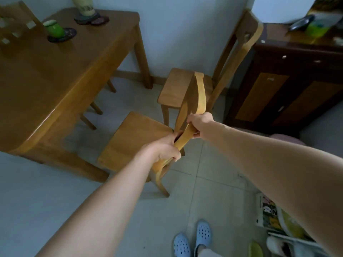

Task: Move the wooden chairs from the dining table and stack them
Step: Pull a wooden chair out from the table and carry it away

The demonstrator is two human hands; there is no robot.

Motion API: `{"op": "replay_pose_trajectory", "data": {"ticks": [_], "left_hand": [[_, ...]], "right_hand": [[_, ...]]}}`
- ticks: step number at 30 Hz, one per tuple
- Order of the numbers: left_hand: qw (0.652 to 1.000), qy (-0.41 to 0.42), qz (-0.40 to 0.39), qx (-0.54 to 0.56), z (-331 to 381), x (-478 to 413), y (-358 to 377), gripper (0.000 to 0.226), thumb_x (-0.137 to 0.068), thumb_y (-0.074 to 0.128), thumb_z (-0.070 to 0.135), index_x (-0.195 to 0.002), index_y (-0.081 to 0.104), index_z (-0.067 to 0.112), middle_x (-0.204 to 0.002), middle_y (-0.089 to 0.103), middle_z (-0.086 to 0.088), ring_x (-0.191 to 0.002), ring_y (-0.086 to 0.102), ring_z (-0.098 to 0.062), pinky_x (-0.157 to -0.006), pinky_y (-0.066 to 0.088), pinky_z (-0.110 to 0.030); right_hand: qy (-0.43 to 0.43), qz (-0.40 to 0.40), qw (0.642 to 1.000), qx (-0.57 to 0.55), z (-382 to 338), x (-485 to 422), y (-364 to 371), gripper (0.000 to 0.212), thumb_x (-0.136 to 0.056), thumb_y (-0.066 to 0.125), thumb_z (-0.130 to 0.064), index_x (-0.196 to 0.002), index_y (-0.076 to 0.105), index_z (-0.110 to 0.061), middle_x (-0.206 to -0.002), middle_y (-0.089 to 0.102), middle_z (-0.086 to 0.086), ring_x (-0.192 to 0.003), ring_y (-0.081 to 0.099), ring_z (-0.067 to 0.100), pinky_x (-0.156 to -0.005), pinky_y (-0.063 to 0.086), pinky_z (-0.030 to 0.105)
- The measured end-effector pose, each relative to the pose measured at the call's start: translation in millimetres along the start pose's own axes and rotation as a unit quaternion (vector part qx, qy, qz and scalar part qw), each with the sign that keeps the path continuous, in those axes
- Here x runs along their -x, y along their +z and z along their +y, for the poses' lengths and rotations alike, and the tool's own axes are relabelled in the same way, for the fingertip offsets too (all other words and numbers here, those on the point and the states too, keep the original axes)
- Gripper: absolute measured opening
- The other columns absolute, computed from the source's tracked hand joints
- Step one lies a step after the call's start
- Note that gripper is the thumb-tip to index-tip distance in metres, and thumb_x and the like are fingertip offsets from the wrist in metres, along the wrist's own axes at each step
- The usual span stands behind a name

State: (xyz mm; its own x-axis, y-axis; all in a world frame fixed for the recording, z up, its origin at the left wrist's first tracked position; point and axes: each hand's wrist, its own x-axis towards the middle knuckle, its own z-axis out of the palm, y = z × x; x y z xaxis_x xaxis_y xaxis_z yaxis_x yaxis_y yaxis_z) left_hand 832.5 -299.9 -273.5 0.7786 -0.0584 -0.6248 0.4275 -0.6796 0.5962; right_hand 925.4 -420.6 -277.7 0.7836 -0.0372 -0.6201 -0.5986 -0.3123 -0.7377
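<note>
A wooden chair [135, 138] stands on the tiled floor just right of the dining table [55, 71]. Its curved top rail runs toward me. My left hand [163, 147] grips the near end of that rail. My right hand [199, 125] grips the rail a little farther along. A second wooden chair [178, 86] stands beyond it near the wall, its tall back on the right beside a dark cabinet. A third chair's back [16, 21] shows at the table's far left.
On the table sit a green cup [53, 28] on a dark coaster and a vase [85, 8]. A dark cabinet [289, 80] stands at right. A low rack [282, 229] with clutter is at lower right. My feet in blue clogs [193, 240] stand on the tiles.
</note>
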Motion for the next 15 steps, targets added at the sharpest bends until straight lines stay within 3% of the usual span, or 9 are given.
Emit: {"op": "replay_pose_trajectory", "data": {"ticks": [4, 7, 10, 15], "left_hand": [[0.999, 0.026, -0.013, 0.031, 14, 11, 29, 0.096, -0.058, 0.062, 0.000, -0.141, 0.043, 0.044, -0.089, 0.061, -0.004, -0.090, 0.063, -0.029, -0.084, 0.057, -0.051], [0.998, 0.034, -0.024, 0.040, 31, 13, 55, 0.099, -0.056, 0.061, 0.002, -0.142, 0.041, 0.046, -0.108, 0.059, -0.008, -0.096, 0.062, -0.035, -0.080, 0.058, -0.055], [0.998, 0.039, -0.028, 0.047, 48, 13, 85, 0.102, -0.054, 0.062, 0.005, -0.145, 0.038, 0.045, -0.125, 0.054, -0.009, -0.097, 0.060, -0.028, -0.086, 0.057, -0.049], [0.996, 0.055, -0.040, 0.062, 82, 13, 136, 0.099, -0.051, 0.069, 0.010, -0.141, 0.040, 0.042, -0.125, 0.054, -0.001, -0.105, 0.059, -0.023, -0.088, 0.056, -0.044]], "right_hand": [[-0.002, 0.044, 0.999, 0.008, 21, 9, -26, 0.019, -0.086, 0.061, -0.015, -0.075, 0.046, -0.013, -0.073, 0.057, 0.009, -0.055, 0.062, 0.021, -0.033, 0.048, 0.024], [-0.002, 0.055, 0.998, 0.015, 34, 13, -54, 0.015, -0.085, 0.062, -0.015, -0.078, 0.050, -0.010, -0.074, 0.059, 0.010, -0.057, 0.063, 0.022, -0.038, 0.050, 0.028], [0.004, 0.061, 0.998, 0.026, 49, 18, -85, 0.014, -0.082, 0.063, -0.015, -0.080, 0.051, -0.009, -0.075, 0.060, 0.012, -0.059, 0.064, 0.024, -0.046, 0.055, 0.031], [0.012, 0.067, 0.997, 0.033, 76, 29, -140, 0.015, -0.082, 0.063, -0.014, -0.092, 0.054, -0.006, -0.076, 0.058, 0.011, -0.059, 0.062, 0.023, -0.040, 0.049, 0.027]]}}
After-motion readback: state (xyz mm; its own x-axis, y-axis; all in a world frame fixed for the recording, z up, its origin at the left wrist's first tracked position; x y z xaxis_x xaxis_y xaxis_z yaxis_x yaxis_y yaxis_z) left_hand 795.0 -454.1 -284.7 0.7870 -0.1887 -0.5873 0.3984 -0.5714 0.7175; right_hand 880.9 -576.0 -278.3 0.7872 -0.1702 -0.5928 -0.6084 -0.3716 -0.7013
